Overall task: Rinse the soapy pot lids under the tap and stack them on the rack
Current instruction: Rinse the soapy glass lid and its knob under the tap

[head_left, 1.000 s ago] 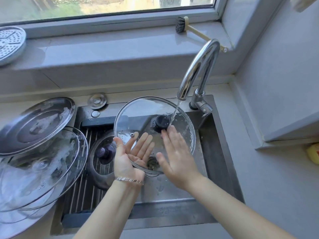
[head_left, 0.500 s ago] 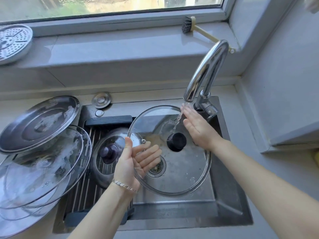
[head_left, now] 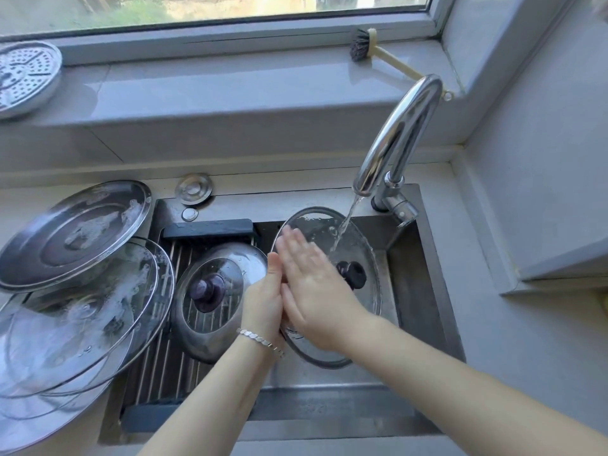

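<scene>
Two hands are working on one glass lid point(head_left: 362, 245) over the sink point(head_left: 411, 291). My right hand point(head_left: 316, 287) is lying flat on the lid's face, fingers straight and close together, the tips blurred. My left hand point(head_left: 263, 301) is gripping the lid by its left rim and holding it tilted on edge; my right hand is hiding how its fingers are wrapping behind. A thin bracelet point(head_left: 260, 337) is sitting on my left wrist.

The lid's dark knob point(head_left: 352, 274) is showing just beside my right hand. Water point(head_left: 345, 222) is running from the tap point(head_left: 398, 133) onto the upper part of the lid, near its far rim, and splashing there.

To the left, the rack point(head_left: 154, 340) is lying across the sink, and a steel-rimmed lid point(head_left: 237, 258) with a purple knob is resting on it, just beside my left hand. Further left, a metal lid point(head_left: 75, 232) streaked with foam is leaning on top of a pile of soapy glass lids point(head_left: 92, 317), which is overhanging the rack's left edge. The pale desk point(head_left: 493, 357) is surrounding the sink.

On the windowsill point(head_left: 214, 90) a brush point(head_left: 360, 44) is lying behind the tap, and a perforated metal plate point(head_left: 23, 74) is sitting at the far left.
</scene>
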Tool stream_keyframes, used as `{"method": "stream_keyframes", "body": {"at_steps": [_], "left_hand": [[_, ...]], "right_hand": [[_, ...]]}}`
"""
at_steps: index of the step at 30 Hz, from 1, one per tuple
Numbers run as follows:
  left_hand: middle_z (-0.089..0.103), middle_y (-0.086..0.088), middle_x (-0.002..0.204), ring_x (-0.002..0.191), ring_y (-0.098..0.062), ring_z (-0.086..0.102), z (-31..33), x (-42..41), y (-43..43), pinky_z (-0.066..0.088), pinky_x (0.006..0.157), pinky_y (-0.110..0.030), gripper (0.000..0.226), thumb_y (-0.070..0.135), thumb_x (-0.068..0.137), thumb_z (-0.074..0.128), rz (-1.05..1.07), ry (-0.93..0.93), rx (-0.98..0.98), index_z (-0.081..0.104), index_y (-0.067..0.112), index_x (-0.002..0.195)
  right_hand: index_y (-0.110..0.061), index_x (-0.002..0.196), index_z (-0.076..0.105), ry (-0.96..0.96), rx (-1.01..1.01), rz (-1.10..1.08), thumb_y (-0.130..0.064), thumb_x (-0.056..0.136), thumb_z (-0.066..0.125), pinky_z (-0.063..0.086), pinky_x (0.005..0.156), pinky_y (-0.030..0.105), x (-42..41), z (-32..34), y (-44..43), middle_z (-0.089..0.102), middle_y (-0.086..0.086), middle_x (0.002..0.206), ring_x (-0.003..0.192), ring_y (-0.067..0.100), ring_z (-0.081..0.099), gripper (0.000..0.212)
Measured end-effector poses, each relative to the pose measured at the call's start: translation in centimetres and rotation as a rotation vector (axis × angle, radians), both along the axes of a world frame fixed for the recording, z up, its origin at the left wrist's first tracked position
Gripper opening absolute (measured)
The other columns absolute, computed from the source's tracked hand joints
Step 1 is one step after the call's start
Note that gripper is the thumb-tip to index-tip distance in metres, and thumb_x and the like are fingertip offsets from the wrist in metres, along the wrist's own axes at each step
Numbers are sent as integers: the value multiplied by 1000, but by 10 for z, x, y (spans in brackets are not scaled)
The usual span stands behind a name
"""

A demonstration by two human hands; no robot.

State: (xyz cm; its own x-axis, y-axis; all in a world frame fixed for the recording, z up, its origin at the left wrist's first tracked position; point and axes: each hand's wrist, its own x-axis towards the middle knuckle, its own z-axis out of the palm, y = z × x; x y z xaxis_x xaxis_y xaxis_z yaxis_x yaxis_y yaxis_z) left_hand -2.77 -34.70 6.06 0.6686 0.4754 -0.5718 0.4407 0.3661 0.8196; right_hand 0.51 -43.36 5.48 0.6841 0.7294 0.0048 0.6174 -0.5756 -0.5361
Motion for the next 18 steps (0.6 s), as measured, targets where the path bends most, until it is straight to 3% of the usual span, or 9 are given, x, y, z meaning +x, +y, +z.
{"method": "stream_keyframes", "body": {"at_steps": [2,5,7,9,11,14,16,18], "left_hand": [[72,0,63,60,-9,69,-2,1,-2,53,54,-18,52,57,83,41,10,-48,-81,70,16,72],[71,-6,64,56,-14,66,-4,3,-7,51,56,-25,62,59,83,39,45,-69,-211,73,11,63],[74,-2,73,62,-12,67,-6,5,-8,50,63,-28,56,53,88,39,85,-102,-236,73,14,67],[75,6,83,81,-11,68,-3,9,-3,50,76,-29,46,54,90,36,84,-142,-288,68,20,86],[74,5,83,84,-12,68,3,12,8,50,84,-31,48,56,89,36,108,-167,-382,63,17,94],[74,-10,78,73,-20,72,9,15,18,55,82,-36,57,56,89,34,178,-231,-411,60,6,88],[74,-11,74,70,-22,73,11,13,16,58,73,-33,59,55,90,30,210,-273,-403,58,3,87],[74,-12,73,69,-23,72,11,11,12,59,69,-33,60,55,90,30,251,-287,-423,58,2,86]], "right_hand": [[-1,143,29,-105,121,-32,-32,88,27,6,115,34,-1,-6,4,24,16,152,142,24,15,63],[-9,148,17,49,80,-294,-43,87,12,-5,116,27,21,-7,15,10,6,157,145,13,2,70],[-10,148,17,59,63,-430,-43,84,2,-3,117,31,24,-2,26,11,4,158,146,14,3,74],[-9,144,32,-45,104,-288,-38,89,8,8,117,36,10,1,30,28,7,153,144,20,19,66],[-8,139,40,-158,169,-84,-32,98,16,17,114,38,-9,-14,17,39,8,146,139,22,31,53],[-13,145,23,-189,162,-31,-41,99,14,9,118,35,-15,-40,-17,23,2,151,144,12,10,54],[-20,149,4,54,164,-300,-52,96,11,-5,118,30,-7,-47,-31,-2,-4,156,142,2,-13,62],[-18,147,-10,352,162,-586,-54,94,11,-12,117,32,0,-46,-34,-21,-5,154,135,-3,-25,67]]}}
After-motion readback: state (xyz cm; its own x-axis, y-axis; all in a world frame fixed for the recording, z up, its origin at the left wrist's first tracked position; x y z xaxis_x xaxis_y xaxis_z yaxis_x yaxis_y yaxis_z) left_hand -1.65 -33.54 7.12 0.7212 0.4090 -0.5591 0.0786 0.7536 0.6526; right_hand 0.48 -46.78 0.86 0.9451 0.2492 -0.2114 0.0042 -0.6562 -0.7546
